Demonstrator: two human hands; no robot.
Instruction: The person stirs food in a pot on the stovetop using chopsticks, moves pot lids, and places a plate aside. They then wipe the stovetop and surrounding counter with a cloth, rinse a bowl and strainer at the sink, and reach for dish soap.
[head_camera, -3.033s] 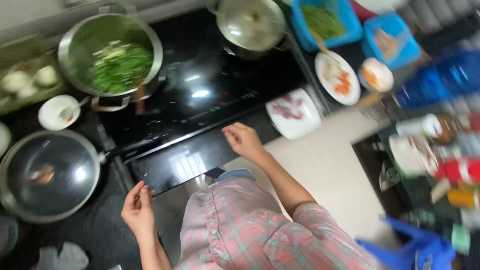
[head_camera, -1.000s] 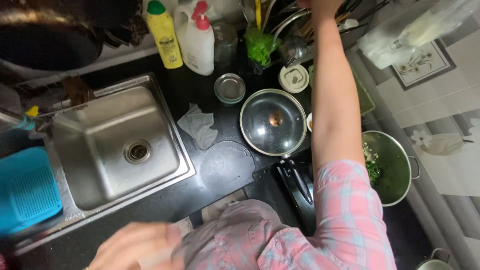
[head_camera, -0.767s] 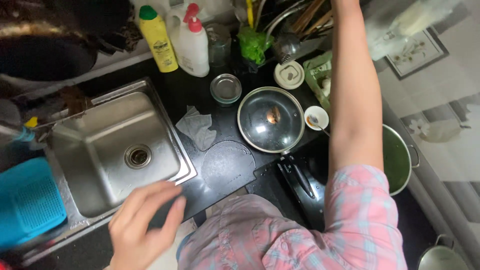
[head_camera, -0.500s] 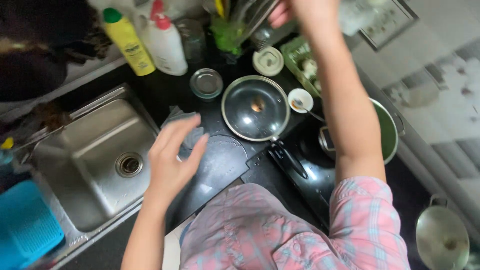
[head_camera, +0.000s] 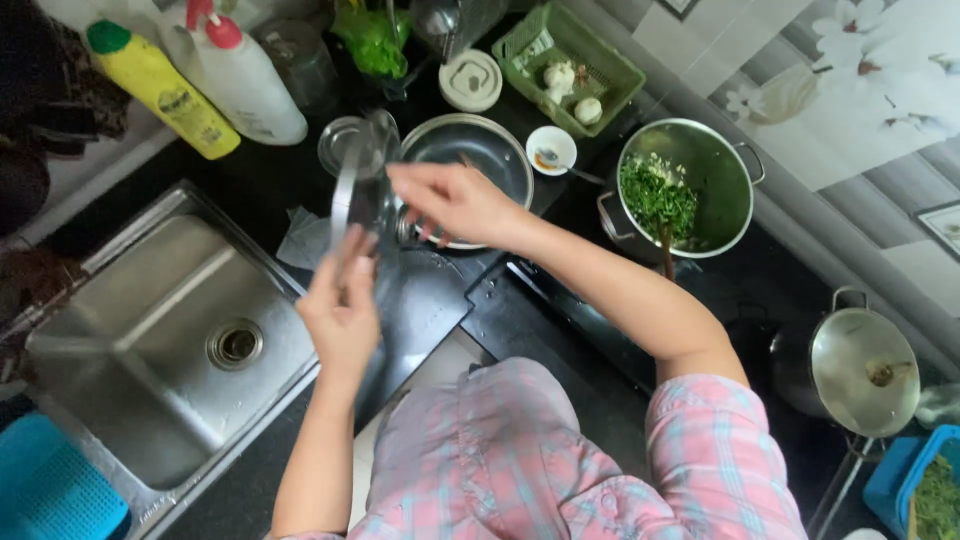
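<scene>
Glass lid (head_camera: 362, 185) is tilted on edge above the counter's sink-side edge, between the sink (head_camera: 150, 340) and the pan (head_camera: 470, 170). Your left hand (head_camera: 342, 310) pinches its lower rim; your right hand (head_camera: 455, 200) has fingers curled on its far side, exact grip unclear. Risk: the lid slips, likely wet, and drops onto the sink rim. Both forearms reach forward, right elbow bent.
</scene>
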